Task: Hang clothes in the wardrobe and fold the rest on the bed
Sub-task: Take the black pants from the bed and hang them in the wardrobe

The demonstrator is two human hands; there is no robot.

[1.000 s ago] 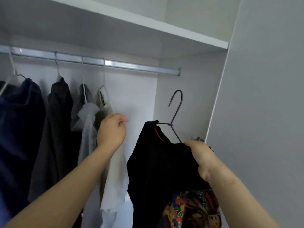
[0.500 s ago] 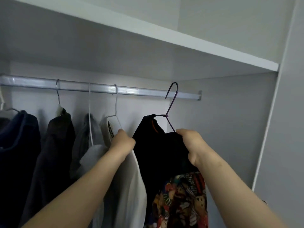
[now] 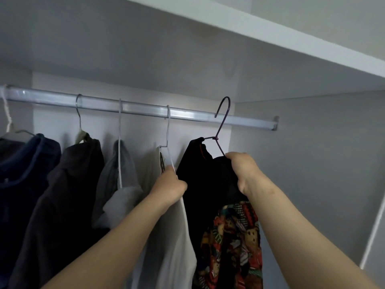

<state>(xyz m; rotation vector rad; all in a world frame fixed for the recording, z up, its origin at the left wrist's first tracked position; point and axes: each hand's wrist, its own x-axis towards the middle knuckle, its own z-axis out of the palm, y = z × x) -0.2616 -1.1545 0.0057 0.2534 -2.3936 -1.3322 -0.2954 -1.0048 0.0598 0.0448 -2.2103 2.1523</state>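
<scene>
A black garment [image 3: 206, 180] with a colourful patterned lower part [image 3: 233, 243] hangs on a purple wire hanger [image 3: 223, 122]. My right hand [image 3: 242, 172] grips the hanger's right shoulder through the cloth. The hook is raised in front of the metal rail [image 3: 141, 109], its tip just above it; whether it rests on the rail I cannot tell. My left hand [image 3: 169, 186] holds the shoulder of the white garment [image 3: 177, 236] on the neighbouring white hanger [image 3: 168, 130], just left of the black one.
Left along the rail hang a grey garment [image 3: 118, 184], a dark brown one [image 3: 68, 195] and a navy one [image 3: 23, 163]. A white shelf [image 3: 270, 44] runs overhead. The wardrobe's side wall [image 3: 312, 174] stands to the right, with free rail before its bracket [image 3: 275, 123].
My right hand has lifted the black garment's hanger up to rail height. My left hand has closed on the white garment's shoulder. The camera has tilted up.
</scene>
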